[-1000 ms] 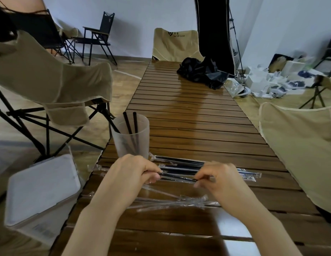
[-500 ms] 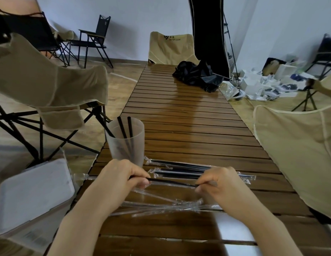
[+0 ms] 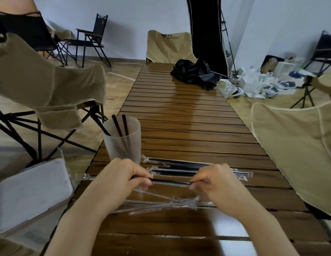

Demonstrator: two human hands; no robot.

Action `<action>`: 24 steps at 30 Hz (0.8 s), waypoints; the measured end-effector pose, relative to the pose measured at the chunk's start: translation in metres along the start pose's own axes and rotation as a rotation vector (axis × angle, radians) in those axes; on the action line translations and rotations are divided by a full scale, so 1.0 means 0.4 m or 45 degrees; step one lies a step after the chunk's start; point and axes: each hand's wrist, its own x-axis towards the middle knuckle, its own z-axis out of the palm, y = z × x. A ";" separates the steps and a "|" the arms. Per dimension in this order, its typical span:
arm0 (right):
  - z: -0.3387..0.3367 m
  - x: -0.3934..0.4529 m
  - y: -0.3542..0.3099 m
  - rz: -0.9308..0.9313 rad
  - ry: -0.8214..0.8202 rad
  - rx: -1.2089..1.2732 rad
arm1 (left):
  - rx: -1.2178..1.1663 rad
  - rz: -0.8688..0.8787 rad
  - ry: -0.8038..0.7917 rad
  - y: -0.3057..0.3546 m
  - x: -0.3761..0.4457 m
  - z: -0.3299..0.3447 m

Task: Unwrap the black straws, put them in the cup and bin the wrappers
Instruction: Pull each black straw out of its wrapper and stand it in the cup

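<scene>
Head view shows the left hand point(image 3: 122, 174) and right hand point(image 3: 214, 179) each pinching an end of one straw point(image 3: 170, 181) above the counter's point(image 3: 179, 111) near edge, beside the cup point(image 3: 122, 140) at its left edge.

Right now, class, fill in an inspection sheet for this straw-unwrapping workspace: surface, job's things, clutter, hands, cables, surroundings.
Surface: slatted wooden table, glossy, long.
Job's things: frosted cup near the left edge, two black straws standing in it; wrapped straws lying beyond the hands; empty wrappers piled nearer the person; white lidded bin on the floor at left.
Clutter: crumpled black bag at the far end.
Hands: left hand and right hand each pinch an end of one held straw.
Cables: nothing seen.
Surroundings: beige folding chairs, black chair, boxes on the floor.
</scene>
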 end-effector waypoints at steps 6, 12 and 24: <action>0.019 0.005 -0.023 -0.053 0.054 0.043 | 0.018 0.023 0.027 0.002 -0.003 -0.006; 0.047 0.011 -0.045 -0.141 0.001 0.046 | 0.049 0.010 -0.055 0.016 -0.010 0.002; 0.007 0.004 -0.017 -0.001 0.026 0.027 | -0.095 -0.060 0.004 0.010 -0.010 -0.008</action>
